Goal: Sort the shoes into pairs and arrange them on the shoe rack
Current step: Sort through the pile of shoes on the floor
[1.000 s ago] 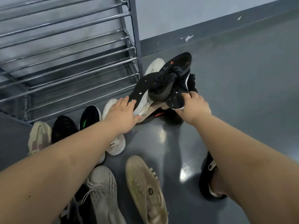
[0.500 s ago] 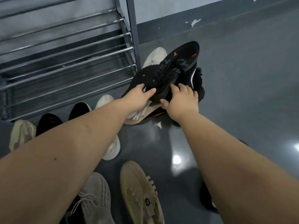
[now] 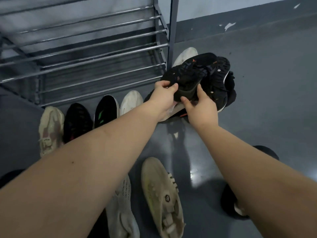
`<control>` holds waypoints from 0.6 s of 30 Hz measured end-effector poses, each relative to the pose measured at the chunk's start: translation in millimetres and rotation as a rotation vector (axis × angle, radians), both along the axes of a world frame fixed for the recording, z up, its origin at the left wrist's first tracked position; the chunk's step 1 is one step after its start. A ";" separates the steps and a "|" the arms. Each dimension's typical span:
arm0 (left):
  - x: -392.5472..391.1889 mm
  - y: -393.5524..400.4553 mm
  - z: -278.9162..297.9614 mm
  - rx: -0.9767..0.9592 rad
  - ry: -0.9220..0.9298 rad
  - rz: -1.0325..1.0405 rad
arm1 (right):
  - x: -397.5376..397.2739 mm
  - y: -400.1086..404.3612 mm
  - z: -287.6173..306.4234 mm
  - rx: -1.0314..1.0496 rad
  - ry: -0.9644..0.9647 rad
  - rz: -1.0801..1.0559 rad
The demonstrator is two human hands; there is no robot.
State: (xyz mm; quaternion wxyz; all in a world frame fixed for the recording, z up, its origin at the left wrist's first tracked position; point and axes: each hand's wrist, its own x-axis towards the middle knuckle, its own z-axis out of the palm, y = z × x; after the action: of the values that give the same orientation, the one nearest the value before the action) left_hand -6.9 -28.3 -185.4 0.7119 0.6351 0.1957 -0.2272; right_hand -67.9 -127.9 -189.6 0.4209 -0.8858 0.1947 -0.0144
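Both hands hold the same black shoe, which lies sole-up on top of a heap of dark shoes just right of the shoe rack: the left hand has its thumb and fingers pinched round the near left edge of the sole, and the right hand grips the heel end, thumb under and fingers curled over the rim. The shoe's sole shows small orange marks, and a second black sole with pale dots leans against it on the side away from the rack. A white shoe pokes out behind the heap, close to the rack's right post. Along the front foot of the rack four shoes stand in a row, toes toward it: a beige shoe, a black knit shoe, a black shoe with green marks and a white sneaker. Farther from the rack, between the forearms, lie a tan shoe and a pale knit shoe on the grey floor
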 end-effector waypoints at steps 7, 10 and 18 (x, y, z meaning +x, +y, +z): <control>-88.7 76.2 30.6 -0.240 0.109 0.187 | -69.8 51.7 34.7 0.075 0.012 0.219; -138.8 116.8 33.8 -0.261 0.155 0.246 | -98.0 89.7 44.2 0.285 0.096 0.184; -238.5 182.7 18.5 -0.301 0.233 0.218 | -159.0 161.1 30.8 0.617 0.371 0.017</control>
State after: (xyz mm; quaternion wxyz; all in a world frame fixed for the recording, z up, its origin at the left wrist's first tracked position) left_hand -245.4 154.4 -166.9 0.7917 0.4659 0.3081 -0.2474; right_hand -226.9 33.2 -158.7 0.6260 -0.7062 0.2557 0.2096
